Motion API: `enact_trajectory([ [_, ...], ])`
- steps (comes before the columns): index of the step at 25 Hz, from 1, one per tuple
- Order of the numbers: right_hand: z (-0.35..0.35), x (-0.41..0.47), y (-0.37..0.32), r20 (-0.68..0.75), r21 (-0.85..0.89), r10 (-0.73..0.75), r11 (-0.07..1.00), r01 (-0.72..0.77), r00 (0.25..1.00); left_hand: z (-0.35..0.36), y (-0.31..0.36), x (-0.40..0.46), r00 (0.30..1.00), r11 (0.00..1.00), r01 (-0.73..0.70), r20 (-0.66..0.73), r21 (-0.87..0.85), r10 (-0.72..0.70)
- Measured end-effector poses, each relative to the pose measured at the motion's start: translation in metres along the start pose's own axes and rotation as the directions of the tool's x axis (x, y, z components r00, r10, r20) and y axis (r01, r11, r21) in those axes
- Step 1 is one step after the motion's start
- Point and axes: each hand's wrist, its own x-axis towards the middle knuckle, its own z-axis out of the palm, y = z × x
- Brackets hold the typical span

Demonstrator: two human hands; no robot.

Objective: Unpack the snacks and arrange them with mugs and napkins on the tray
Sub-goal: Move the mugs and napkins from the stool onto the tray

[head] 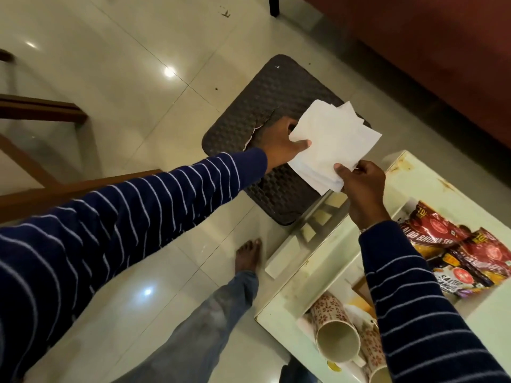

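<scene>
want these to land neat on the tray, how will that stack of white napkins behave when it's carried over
Probably floppy and light: the napkins are thin sheets. The stack looks loose, its corners fanned out at the far end, so sheets may slide apart. The left hand and right hand both hold it at the near edges; keeping both on it seems wise.

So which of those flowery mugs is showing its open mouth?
The left floral mug, lying on its side with its cream inside facing the camera. The other mug is mostly hidden behind the striped sleeve.

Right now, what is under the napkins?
A dark woven stool on the floor lies below the napkins, held by the left hand and right hand. Its part beneath them is hidden.
</scene>
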Motion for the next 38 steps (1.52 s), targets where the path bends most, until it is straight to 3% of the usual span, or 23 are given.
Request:
enact_trajectory([
  [3,-0.008,-0.003,0.004,0.128,0.107,0.016,0.994,-0.030,0.992,0.001,0.008,-0.008,0.981,0.978,0.099,0.181,-0.185,-0.065],
  [6,-0.025,-0.014,0.010,0.221,0.245,0.011,0.967,-0.066,0.975,0.001,0.017,-0.024,0.953,0.958,0.169,0.286,-0.232,-0.099],
  [12,-0.097,-0.063,0.037,0.316,0.372,-0.089,0.927,-0.037,0.945,0.021,0.030,-0.068,0.838,0.846,0.290,0.546,-0.447,0.001],
  [17,-0.178,-0.113,0.079,0.289,0.306,-0.145,0.951,0.052,0.946,0.083,0.043,-0.127,0.651,0.870,0.337,0.756,-0.361,0.061],
  [21,-0.224,-0.143,0.111,0.271,0.344,-0.134,0.938,0.034,0.953,0.133,0.045,-0.169,0.596,0.892,0.312,0.799,-0.327,0.084],
  [24,-0.248,-0.164,0.132,0.254,0.379,-0.229,0.918,0.121,0.940,0.162,0.039,-0.193,0.575,0.878,0.307,0.807,-0.367,0.136],
  [26,-0.260,-0.176,0.141,0.236,0.393,-0.260,0.907,0.153,0.936,0.175,0.036,-0.206,0.577,0.859,0.367,0.812,-0.357,0.091],
  [31,-0.268,-0.197,0.157,0.230,0.585,-0.079,0.808,-0.073,0.970,0.191,0.024,-0.221,0.586,0.727,0.586,0.807,-0.359,-0.075],
  [34,-0.273,-0.203,0.167,0.270,0.737,0.052,0.631,-0.241,0.962,0.195,0.021,-0.228,0.626,0.787,0.537,0.769,-0.304,-0.129],
  [35,-0.274,-0.204,0.170,0.261,0.737,0.091,0.624,-0.260,0.961,0.195,0.019,-0.229,0.632,0.802,0.522,0.764,-0.291,-0.134],
  [38,-0.275,-0.205,0.185,0.123,0.444,0.091,0.886,-0.137,0.988,0.188,0.014,-0.235,0.594,0.756,0.563,0.799,-0.334,-0.090],
])
